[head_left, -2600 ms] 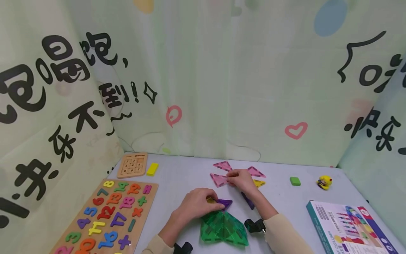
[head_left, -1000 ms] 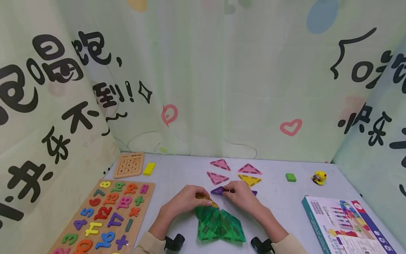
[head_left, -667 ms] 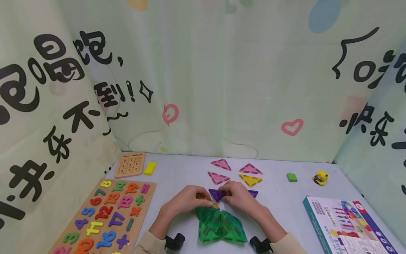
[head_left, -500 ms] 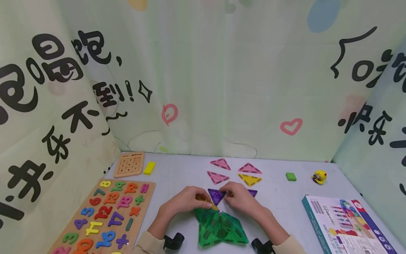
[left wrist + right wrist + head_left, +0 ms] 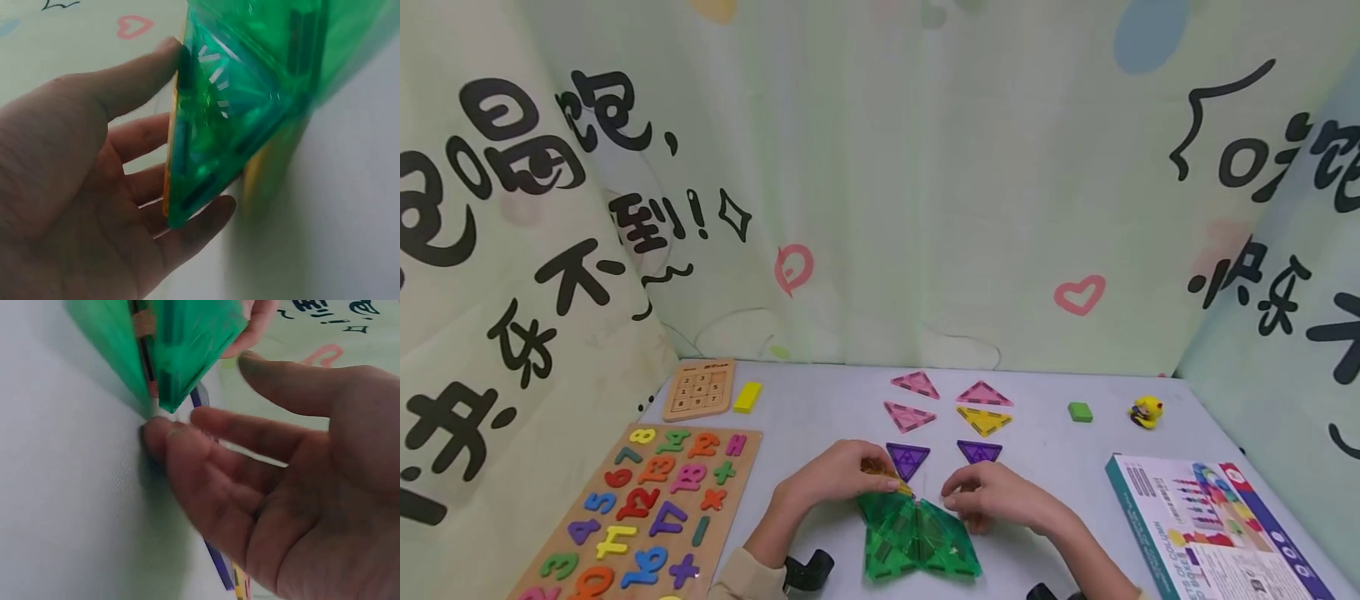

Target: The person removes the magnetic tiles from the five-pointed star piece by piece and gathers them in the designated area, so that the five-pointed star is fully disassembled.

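My left hand (image 5: 835,482) holds a yellow triangular magnetic tile (image 5: 904,488) by its edges at the far-left side of a folded green magnetic-tile shape (image 5: 919,546). In the left wrist view, its thumb and fingers span the tile's amber edge (image 5: 167,181), right against a green tile (image 5: 219,112). My right hand (image 5: 1000,498) holds nothing; its fingers are loosely bent at the right side of the green shape. In the right wrist view, its fingertips (image 5: 159,440) are just below a green corner. Two purple triangles (image 5: 907,460) lie beyond the hands.
Behind lie a loose yellow triangle (image 5: 983,420) and several pink triangles (image 5: 909,416). At left are a wooden number board (image 5: 655,517), a small number puzzle (image 5: 700,390) and a yellow block (image 5: 747,397). At right sit a green block (image 5: 1080,412), a duck toy (image 5: 1146,412) and a box (image 5: 1217,525).
My right hand set a purple triangle down behind the green shape, let go and moved toward me to its right side. My left hand stays on the yellow tile.
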The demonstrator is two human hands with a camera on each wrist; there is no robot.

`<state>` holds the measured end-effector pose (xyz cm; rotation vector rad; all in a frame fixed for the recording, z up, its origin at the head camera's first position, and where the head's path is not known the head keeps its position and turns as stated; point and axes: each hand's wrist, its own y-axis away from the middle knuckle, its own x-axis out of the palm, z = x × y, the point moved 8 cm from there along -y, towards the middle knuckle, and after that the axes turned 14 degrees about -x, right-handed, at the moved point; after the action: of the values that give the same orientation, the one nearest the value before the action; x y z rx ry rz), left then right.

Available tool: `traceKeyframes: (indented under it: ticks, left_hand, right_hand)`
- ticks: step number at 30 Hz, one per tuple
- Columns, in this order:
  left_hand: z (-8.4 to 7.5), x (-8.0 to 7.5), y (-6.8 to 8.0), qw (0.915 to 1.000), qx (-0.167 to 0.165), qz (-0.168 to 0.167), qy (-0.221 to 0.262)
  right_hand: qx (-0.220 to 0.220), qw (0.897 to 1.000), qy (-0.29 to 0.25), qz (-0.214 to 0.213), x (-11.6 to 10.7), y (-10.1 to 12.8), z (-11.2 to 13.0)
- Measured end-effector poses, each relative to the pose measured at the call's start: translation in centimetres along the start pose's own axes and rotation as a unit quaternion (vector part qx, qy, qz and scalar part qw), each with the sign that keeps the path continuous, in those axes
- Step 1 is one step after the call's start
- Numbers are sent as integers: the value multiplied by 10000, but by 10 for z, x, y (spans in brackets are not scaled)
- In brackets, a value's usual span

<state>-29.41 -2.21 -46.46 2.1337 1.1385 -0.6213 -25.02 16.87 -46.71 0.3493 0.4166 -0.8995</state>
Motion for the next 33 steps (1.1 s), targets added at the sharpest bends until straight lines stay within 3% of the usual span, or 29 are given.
traceKeyframes:
  ticks: [4, 9, 16, 22, 26, 33]
  left_hand:
    - [-5, 1, 3, 9999, -45, -15, -89]
    - [-20, 3, 8, 9992, 117, -122, -361]
    - [-47, 32, 14, 9937, 726, 358, -773]
    - [-44, 42, 13, 9935, 575, 420, -887]
    - [-43, 43, 11, 9939, 534, 462, -850]
    - [-46, 44, 9, 9937, 823, 560, -511]
  right_hand:
    - [489, 9981, -353, 123, 9, 17, -5]
    - [543, 9916, -1176, -1, 23, 23, -9]
    - [599, 9742, -2150, -342, 26, 25, -20]
    - [528, 9573, -2799, -484, 26, 25, -27]
    - [384, 9518, -3003, -494, 24, 24, -28]
    - [178, 9439, -3274, -396, 23, 25, -28]
